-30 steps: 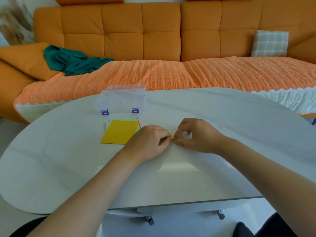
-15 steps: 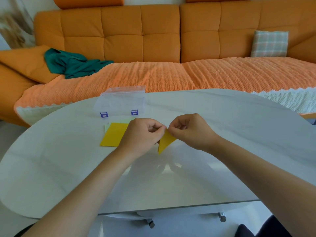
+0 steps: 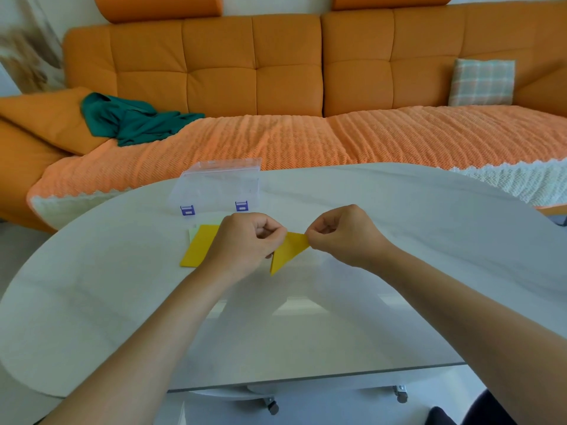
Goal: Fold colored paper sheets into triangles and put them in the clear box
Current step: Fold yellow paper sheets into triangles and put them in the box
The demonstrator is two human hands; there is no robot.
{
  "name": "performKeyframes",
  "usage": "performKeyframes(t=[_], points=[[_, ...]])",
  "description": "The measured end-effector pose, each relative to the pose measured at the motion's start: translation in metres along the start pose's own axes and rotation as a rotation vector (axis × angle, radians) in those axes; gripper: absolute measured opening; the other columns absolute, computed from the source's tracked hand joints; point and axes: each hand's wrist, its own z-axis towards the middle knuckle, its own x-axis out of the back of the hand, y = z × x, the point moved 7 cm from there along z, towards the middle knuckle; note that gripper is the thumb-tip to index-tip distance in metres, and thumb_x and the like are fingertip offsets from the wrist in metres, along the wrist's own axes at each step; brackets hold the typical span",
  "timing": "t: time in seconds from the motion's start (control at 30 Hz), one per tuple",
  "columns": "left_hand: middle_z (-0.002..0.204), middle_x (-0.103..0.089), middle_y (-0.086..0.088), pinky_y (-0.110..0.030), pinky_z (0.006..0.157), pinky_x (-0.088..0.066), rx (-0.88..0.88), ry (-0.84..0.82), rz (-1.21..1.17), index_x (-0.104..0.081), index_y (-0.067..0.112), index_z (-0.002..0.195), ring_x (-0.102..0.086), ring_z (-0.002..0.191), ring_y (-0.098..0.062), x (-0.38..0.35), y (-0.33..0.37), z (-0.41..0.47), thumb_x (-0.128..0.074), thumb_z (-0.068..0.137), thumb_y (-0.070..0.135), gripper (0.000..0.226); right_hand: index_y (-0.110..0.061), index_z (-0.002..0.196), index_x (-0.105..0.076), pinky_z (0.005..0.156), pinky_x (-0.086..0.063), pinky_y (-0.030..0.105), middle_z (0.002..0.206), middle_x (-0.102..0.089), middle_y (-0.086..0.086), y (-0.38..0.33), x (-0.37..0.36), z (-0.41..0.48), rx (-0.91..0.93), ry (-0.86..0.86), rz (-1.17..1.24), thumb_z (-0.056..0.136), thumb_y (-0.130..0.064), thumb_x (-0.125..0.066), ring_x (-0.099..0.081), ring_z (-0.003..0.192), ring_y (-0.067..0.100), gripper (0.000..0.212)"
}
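Above the desk, left grip and right grip pinch the triangle by its corners; pulling apart could tear it.

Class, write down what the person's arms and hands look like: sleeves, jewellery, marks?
The left forearm and right forearm are bare up to the frame's edge: no sleeves. The left hand and right hand wear no gloves; no watch, bracelet or ring shows, and no marks can be made out.

paper triangle yellow | box clear, purple latches | sofa orange | cushion plaid
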Motion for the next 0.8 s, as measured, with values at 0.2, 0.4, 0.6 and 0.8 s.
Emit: performKeyframes(t=[0.2,0.4,0.6,0.8], points=[[0.063,-0.073,0.003,-0.043,0.076,-0.061,0.043,0.02,0.015,-0.075,0.018,0.076,-0.073,0.062,-0.017,0.005,-0.01,0.002,-0.069,0.09,0.02,0.016,-0.015,0.072,-0.075,0.046,-0.047,0.021,0.069,-0.071,0.008,0.007,-0.001,0.007,-0.005,0.01,-0.089,0.082,-0.018,-0.068,-0.052,0.049,0.008,0.013],[0.07,-0.075,0.003,-0.042,0.081,-0.06,0.127,0.098,-0.036,-0.074,0.019,0.077,-0.074,0.066,-0.014,0.018,-0.021,0.005,-0.067,0.092,0.019,0.017,-0.022,0.075,-0.073,0.057,-0.053,0.025,0.067,-0.068,-0.009,0.014,0.011,0.011,-0.018,0.081,-0.19,0.085,-0.024,-0.062,-0.063,0.065,0.011,0.015],[0.074,-0.076,0.006,-0.045,0.077,-0.062,0.101,0.041,-0.124,-0.076,0.023,0.082,-0.074,0.07,-0.014,-0.001,-0.008,-0.004,-0.068,0.093,0.023,0.013,-0.023,0.083,-0.077,0.052,-0.043,0.016,0.066,-0.066,-0.008,-0.008,-0.014,0.004,0.038,-0.056,0.029,0.09,-0.029,-0.071,-0.055,0.061,0.006,0.011],[0.073,-0.076,-0.004,-0.05,0.076,-0.061,0.205,0.054,-0.283,-0.077,0.018,0.084,-0.074,0.072,-0.027,-0.008,-0.015,-0.009,-0.067,0.093,0.021,0.013,-0.018,0.079,-0.075,0.05,-0.04,0.013,0.064,-0.063,-0.007,-0.003,-0.014,0.004,-0.063,-0.035,0.136,0.091,-0.023,-0.07,-0.054,0.055,0.0,0.014]])
